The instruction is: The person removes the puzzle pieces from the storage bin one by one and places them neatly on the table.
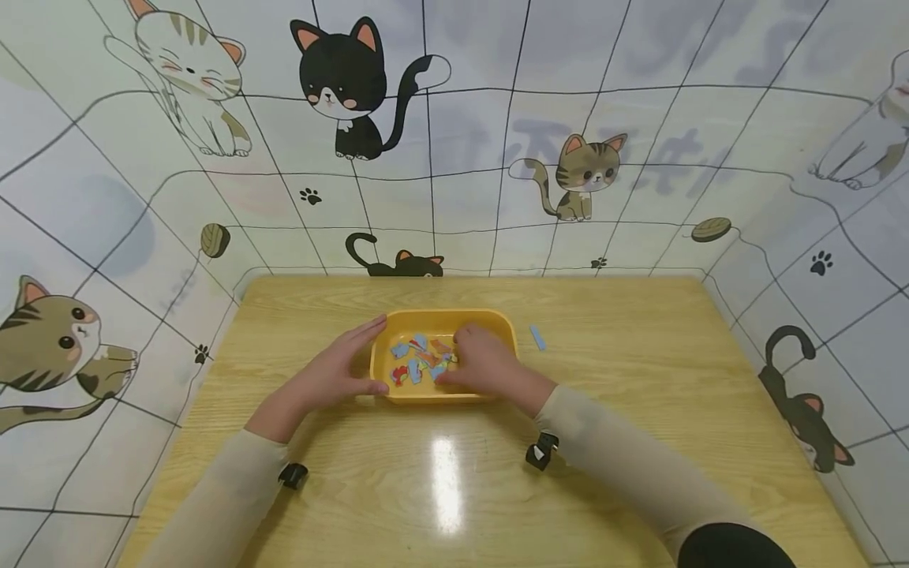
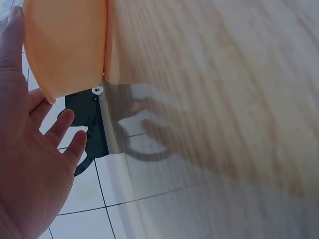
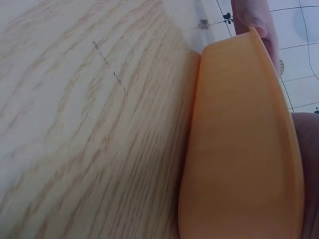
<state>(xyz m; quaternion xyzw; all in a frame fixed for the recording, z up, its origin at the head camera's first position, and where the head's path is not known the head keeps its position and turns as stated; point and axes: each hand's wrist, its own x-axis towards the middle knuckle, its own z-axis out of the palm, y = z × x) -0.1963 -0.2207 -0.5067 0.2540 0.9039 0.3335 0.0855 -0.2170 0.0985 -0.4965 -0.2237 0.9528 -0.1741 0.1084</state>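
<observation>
A shallow yellow plastic tray (image 1: pixel 433 315) stands on the wooden table, holding several small flat pieces (image 1: pixel 415 371) in blue, orange and red that look like jigsaw pieces. My left hand (image 1: pixel 330 369) grips the tray's left end, with the thumb at the near corner and the fingers at the far one. The right wrist view shows the left thumb (image 3: pixel 254 25) over the rim. Reaching over the near right rim, my right hand (image 1: pixel 490 364) is down inside the tray among the pieces. Its fingertips are partly hidden, so whether it pinches a piece is unclear.
One narrow blue piece (image 1: pixel 537 338) lies on the table (image 1: pixel 604 442) to the right of the tray. Behind and at both sides rise walls (image 1: pixel 469 197) with printed cats and grid lines.
</observation>
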